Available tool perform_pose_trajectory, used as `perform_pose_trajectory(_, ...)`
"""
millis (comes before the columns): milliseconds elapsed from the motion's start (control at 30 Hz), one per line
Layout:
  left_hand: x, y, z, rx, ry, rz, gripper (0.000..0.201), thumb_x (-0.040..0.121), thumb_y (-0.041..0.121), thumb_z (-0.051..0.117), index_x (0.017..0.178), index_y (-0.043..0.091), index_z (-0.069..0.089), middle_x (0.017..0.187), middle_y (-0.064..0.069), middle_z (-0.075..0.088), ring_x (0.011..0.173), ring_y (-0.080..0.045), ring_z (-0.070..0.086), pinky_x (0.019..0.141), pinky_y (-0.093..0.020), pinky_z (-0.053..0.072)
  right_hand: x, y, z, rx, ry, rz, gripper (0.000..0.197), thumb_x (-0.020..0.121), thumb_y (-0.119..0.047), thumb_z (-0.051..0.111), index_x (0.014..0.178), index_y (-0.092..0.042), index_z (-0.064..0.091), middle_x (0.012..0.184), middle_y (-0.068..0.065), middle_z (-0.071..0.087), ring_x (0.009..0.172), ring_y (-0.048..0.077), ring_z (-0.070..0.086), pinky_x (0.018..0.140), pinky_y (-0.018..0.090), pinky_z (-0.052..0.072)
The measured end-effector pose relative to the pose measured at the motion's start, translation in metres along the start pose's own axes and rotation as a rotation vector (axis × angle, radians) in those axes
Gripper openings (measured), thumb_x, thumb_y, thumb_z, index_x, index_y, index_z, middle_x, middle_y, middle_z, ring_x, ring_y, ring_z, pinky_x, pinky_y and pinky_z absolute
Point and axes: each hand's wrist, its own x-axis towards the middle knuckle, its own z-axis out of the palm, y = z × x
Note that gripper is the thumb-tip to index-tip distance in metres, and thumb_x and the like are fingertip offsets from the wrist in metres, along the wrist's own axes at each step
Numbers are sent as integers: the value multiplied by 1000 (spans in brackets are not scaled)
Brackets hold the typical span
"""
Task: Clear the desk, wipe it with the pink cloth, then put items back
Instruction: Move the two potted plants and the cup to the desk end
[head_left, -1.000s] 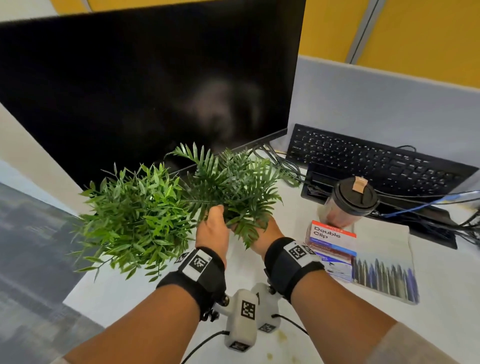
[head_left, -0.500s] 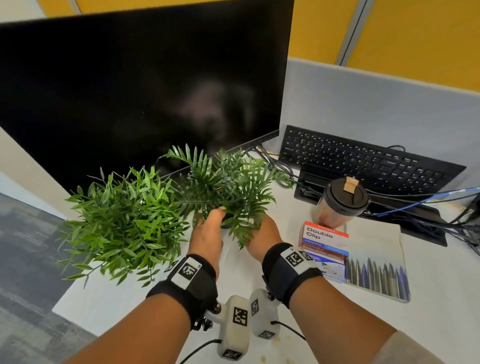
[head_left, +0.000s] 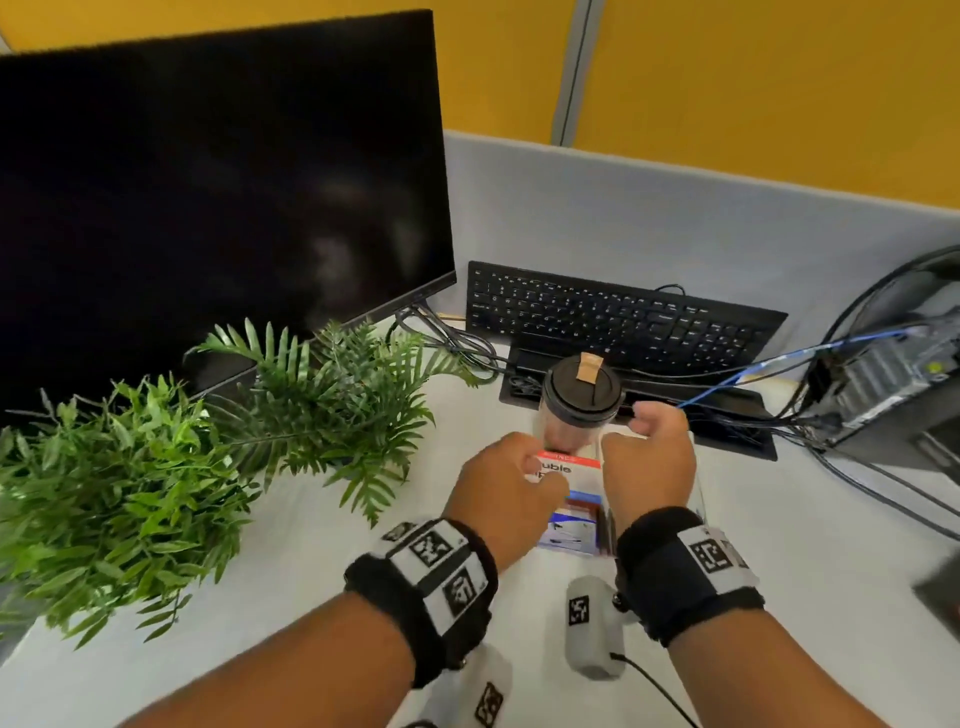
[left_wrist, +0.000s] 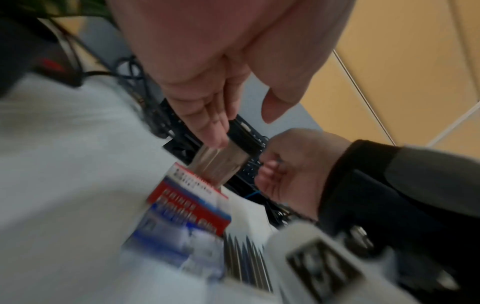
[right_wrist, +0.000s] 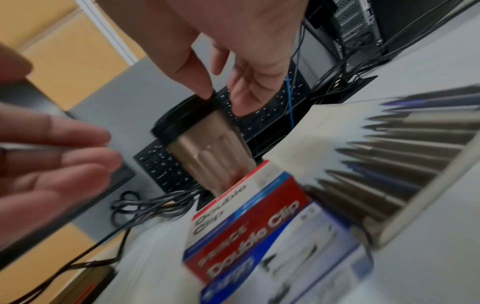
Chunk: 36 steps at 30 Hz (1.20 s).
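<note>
My left hand (head_left: 535, 467) hovers over the red, white and blue Double Clip box (head_left: 571, 467), fingers relaxed and holding nothing. Just right of it, my right hand (head_left: 644, 421) is beside the bronze cup (head_left: 582, 400) with its black lid. In the right wrist view the right hand (right_wrist: 223, 102) is spread at the lid's rim of the cup (right_wrist: 207, 152), not closed round it. Two green plants (head_left: 104, 499) (head_left: 332, 395) stand on the desk at the left, free of my hands. No pink cloth is in view.
A pack of pens (right_wrist: 389, 160) lies right of the box on a white pad. The black monitor (head_left: 208, 197) stands behind the plants; a keyboard (head_left: 613, 317) leans on the partition. Cables (head_left: 779, 364) run to a computer tower (head_left: 893, 374) at the right.
Both hands let go of the fern-like plant, which now stands on the desk, and moved right to the cup and the clip box. The view has swung right.
</note>
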Motion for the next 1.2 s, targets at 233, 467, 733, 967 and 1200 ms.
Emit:
perform_pose_trajectory(233,99,36,29,318,65,-4,59,55,39,68,110,23,53,108,-3,58,93,-22,59,76,-30,50,46,11,6,-61,-452,-72,70,71,-1,78,128,-25,46,99,-14,58,104,14,57,85,25,46)
perform_pose_trajectory(467,111,29,35,350,31,62,56,46,44,69,99,25,61,82,6,68,74,-17,66,65,-28,56,60,24,10,-93,-503,-156,72,63,-13,86,122,-27,46,97,-17,60,92,6,60,80,25,48)
perform_pose_trajectory(733,74,33,9,91,220,185,59,66,22,77,119,22,51,110,3,63,101,-16,61,90,-34,54,55,-5,21,-82,-486,-319,76,59,-8,85,124,-24,48,101,-12,64,93,1,60,75,19,50)
perform_pose_trajectory(967,1,50,-20,12,323,304,66,67,30,77,125,32,45,119,13,55,111,-5,50,94,-21,44,-2,-51,-17,-25,-407,-468,68,74,-9,78,131,-26,44,107,-18,57,97,-13,52,75,8,37)
perform_pose_trajectory(1200,-93,26,-72,56,341,348,56,66,37,76,116,37,51,109,20,56,105,-1,50,93,-24,48,-116,-83,-37,43,-455,-457,67,61,-33,77,122,-32,48,96,-25,58,90,-13,55,75,14,45)
